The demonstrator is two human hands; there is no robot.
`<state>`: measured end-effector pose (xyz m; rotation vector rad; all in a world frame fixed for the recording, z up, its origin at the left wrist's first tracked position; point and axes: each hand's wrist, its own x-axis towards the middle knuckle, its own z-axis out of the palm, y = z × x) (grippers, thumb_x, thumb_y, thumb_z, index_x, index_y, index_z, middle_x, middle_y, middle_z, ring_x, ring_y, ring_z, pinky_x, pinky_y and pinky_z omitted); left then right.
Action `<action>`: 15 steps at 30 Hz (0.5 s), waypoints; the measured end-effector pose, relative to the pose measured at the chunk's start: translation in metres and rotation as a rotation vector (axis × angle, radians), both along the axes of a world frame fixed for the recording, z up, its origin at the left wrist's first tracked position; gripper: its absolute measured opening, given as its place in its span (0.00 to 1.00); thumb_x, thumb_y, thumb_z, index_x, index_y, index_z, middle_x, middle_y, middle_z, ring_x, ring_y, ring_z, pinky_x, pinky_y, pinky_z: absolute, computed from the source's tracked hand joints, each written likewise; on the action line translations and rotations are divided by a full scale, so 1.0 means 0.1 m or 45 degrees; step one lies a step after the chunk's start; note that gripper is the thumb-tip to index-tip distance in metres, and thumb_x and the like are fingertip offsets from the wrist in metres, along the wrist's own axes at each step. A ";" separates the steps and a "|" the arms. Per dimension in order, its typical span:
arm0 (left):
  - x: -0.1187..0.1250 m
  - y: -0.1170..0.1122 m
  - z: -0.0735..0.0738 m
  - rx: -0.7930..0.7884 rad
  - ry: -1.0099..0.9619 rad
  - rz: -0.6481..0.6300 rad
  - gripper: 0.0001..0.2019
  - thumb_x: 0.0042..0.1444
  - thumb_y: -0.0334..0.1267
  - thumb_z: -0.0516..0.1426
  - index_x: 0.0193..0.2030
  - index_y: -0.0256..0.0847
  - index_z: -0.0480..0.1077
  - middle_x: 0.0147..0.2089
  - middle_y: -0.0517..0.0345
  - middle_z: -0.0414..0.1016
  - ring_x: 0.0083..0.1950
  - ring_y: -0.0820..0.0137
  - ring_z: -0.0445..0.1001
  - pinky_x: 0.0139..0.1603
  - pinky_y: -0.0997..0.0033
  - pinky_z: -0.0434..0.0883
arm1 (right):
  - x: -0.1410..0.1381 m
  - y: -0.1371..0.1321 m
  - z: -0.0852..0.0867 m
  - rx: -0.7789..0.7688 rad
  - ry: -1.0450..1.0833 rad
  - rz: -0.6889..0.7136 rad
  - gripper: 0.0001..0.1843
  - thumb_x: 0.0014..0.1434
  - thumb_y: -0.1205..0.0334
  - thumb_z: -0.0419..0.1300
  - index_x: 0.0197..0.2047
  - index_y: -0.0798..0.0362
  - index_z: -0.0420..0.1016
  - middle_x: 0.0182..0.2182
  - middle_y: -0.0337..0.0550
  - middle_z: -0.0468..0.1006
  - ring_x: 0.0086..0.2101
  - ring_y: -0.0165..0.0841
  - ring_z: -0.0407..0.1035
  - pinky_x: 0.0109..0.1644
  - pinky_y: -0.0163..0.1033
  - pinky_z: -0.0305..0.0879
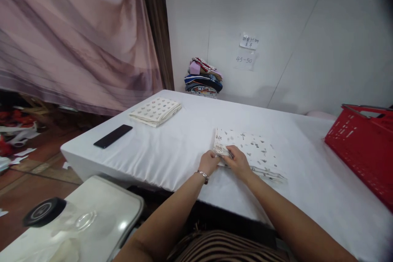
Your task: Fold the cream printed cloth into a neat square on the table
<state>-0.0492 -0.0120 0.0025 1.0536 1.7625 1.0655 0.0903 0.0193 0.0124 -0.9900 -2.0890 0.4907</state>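
near the front edge of the white-covered table (184, 143), patterned folded cloth (260, 149) lies flat, its left end at both hands. left hand (209, 162) pinches the bunched near-left corner, right hand (238, 161) grips the layers just beside it, fingers narrow; likely held so the layers line up. second folded cloth (156, 111) and black slab (113, 136), maybe a phone, lie well left, seemingly so they don't crowd the hands. red basket (359, 147) at right, probably for easy reach.

Printed cloth (260, 148), four o'clock: showing scattered grey motifs on off-white. Folded cloth (156, 110), nine o'clock: showing rows of small grey motifs on cream. Basket (357, 147), three o'clock: showing red. Curtain (92, 32), ten o'clock: showing dusty pink.
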 end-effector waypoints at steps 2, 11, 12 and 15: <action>0.02 -0.02 -0.01 -0.038 -0.388 0.112 0.11 0.42 0.29 0.57 0.21 0.39 0.55 0.20 0.65 0.61 0.27 0.74 0.69 0.31 0.72 0.69 | -0.01 -0.03 0.00 0.033 -0.005 -0.026 0.10 0.55 0.61 0.54 0.41 0.51 0.67 0.36 0.42 0.71 0.37 0.34 0.65 0.41 0.38 0.62; -0.01 -0.19 0.04 0.024 -1.082 0.146 0.13 0.41 0.25 0.58 0.34 0.36 0.61 0.28 0.56 0.73 0.29 0.71 0.74 0.38 0.67 0.72 | -0.06 -0.11 -0.10 0.237 -0.276 0.039 0.15 0.54 0.66 0.52 0.47 0.52 0.65 0.42 0.48 0.71 0.43 0.38 0.64 0.46 0.44 0.63; -0.03 -0.20 0.04 0.028 -1.104 0.132 0.13 0.40 0.25 0.58 0.34 0.36 0.61 0.28 0.55 0.74 0.30 0.71 0.74 0.38 0.67 0.72 | -0.06 -0.12 -0.10 0.246 -0.286 0.048 0.16 0.54 0.66 0.52 0.47 0.52 0.65 0.42 0.49 0.71 0.43 0.39 0.64 0.46 0.45 0.63; -0.04 -0.21 0.02 0.054 -1.101 0.118 0.14 0.39 0.24 0.58 0.35 0.35 0.63 0.28 0.56 0.74 0.30 0.71 0.74 0.38 0.68 0.72 | -0.04 -0.13 -0.07 0.251 -0.299 0.106 0.18 0.55 0.64 0.53 0.51 0.53 0.63 0.45 0.50 0.69 0.45 0.39 0.63 0.48 0.46 0.62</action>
